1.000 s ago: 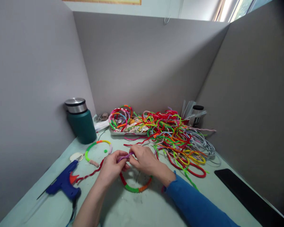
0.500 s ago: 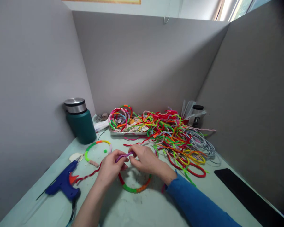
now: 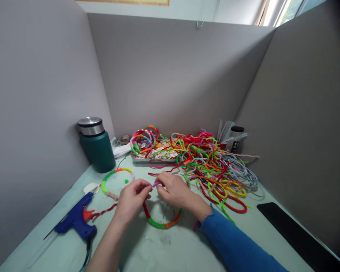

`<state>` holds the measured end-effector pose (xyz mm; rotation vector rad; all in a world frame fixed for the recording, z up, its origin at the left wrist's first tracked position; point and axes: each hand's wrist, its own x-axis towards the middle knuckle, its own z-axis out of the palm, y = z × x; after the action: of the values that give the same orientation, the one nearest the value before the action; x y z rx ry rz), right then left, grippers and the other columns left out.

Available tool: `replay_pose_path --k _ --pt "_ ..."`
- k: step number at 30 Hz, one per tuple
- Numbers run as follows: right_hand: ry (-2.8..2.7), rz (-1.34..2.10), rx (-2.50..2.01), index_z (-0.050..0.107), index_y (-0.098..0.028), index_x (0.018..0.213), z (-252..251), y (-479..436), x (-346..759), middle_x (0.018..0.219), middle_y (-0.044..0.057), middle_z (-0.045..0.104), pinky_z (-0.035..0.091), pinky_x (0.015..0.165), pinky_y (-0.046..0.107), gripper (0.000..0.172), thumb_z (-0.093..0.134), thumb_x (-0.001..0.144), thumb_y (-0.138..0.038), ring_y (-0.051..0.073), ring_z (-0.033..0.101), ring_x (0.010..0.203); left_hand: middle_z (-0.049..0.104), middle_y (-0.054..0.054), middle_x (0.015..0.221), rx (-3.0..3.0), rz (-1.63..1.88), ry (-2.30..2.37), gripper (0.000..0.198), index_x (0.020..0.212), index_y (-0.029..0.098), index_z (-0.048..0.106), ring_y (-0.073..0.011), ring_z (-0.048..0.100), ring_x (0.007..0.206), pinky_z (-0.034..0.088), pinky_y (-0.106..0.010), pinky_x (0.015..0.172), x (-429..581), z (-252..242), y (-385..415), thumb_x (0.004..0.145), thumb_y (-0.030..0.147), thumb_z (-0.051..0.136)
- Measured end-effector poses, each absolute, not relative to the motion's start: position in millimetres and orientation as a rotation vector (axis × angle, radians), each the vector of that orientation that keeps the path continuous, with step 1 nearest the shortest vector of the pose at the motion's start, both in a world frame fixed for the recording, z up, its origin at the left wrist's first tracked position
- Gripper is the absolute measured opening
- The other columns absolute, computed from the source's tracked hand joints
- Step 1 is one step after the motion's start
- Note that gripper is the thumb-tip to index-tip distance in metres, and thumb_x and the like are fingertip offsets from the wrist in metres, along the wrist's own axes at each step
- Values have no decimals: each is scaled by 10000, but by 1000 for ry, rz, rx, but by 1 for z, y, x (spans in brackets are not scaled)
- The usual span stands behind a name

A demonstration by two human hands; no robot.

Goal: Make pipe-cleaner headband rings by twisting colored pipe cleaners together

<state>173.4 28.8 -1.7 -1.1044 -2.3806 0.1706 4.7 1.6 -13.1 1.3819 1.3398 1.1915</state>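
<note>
Between my fingertips runs a short purple pipe cleaner (image 3: 156, 184). My left hand (image 3: 133, 198) pinches its left part and my right hand (image 3: 174, 189) pinches its right part. Below them is a ring wrapped in red, green and orange (image 3: 158, 225); its far side is hidden behind my hands. A second wrapped ring (image 3: 109, 175), in green, yellow, orange and pale pink, lies flat to the left of my left hand. Near that ring rests a twisted red pipe cleaner (image 3: 104, 211).
A blue glue gun (image 3: 75, 218) lies at the left, with a green bottle (image 3: 98, 145) behind it. At the back, a metal tray (image 3: 154, 160) holds buttons and rings. Right of it spreads a heap of pipe cleaners (image 3: 201, 151). A black flat object (image 3: 289, 230) lies far right.
My left fingers have closed in along the purple pipe cleaner toward my right hand, so less of it shows. The wrapped ring below has shifted slightly. The rest looks unchanged.
</note>
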Motion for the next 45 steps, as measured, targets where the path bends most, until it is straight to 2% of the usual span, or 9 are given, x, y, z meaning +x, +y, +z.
replay_pose_path --k 8,11,14,23,30,34,40,43,45 --pt "-2383 175 -1048 588 -173 834 0 29 174 816 23 585 329 630 242 124 502 837 -263 135 511 717 674 -38 664 1303 1130 1355 212 708 142 645 -165 625 604 477 -265 604 5 -6 1 656 345 672" --pt "-2384 239 -973 582 -166 789 2 31 176 758 8 570 330 613 224 83 519 816 -212 119 493 677 672 -33 637 1206 1087 1315 247 720 131 641 -143 613 550 457 -244 567 4 -1 -1 656 366 679" --pt "-2363 343 -889 572 -158 750 4 32 178 707 -8 550 329 597 210 48 540 784 -169 105 474 640 687 -43 692 1146 1030 1209 275 781 123 627 -109 588 494 439 -219 513 0 0 -3 686 377 669" --pt "-2213 650 -758 552 -151 696 9 31 180 641 -38 487 319 556 184 90 540 783 -130 78 442 590 690 -36 762 984 1006 969 251 822 147 547 -42 485 341 458 -220 448 1 -2 -5 737 359 649" --pt "-2100 671 -836 584 -150 727 6 30 177 657 -29 510 321 538 186 116 525 821 -181 78 442 590 667 -29 736 1059 999 1094 279 782 133 571 -67 536 426 357 -163 375 3 -5 -5 684 365 691" --pt "-2106 587 -849 603 -159 769 4 30 175 688 -20 560 338 549 190 89 535 822 -181 85 477 606 654 -33 716 1102 968 1157 295 759 119 611 -72 528 453 366 -174 407 5 -6 -4 675 391 690" --pt "-2184 462 -768 638 -186 983 1 33 176 911 35 652 408 726 224 187 494 863 -176 126 574 809 645 -30 641 1152 987 1260 293 721 115 675 -104 542 499 400 -211 474 6 -4 -4 630 392 706" --pt "-2216 399 -822 652 -195 979 -1 35 177 894 41 658 416 733 238 202 476 880 -201 137 584 809 671 -35 615 1222 993 1333 306 798 125 714 -139 573 526 427 -242 524 7 -4 -3 608 365 705" --pt "-2219 376 -852 655 -196 963 -1 36 177 899 40 661 419 739 238 196 477 881 -210 139 588 818 703 -43 667 1307 990 1364 304 847 145 723 -166 604 580 447 -264 572 7 -5 -3 627 351 680"
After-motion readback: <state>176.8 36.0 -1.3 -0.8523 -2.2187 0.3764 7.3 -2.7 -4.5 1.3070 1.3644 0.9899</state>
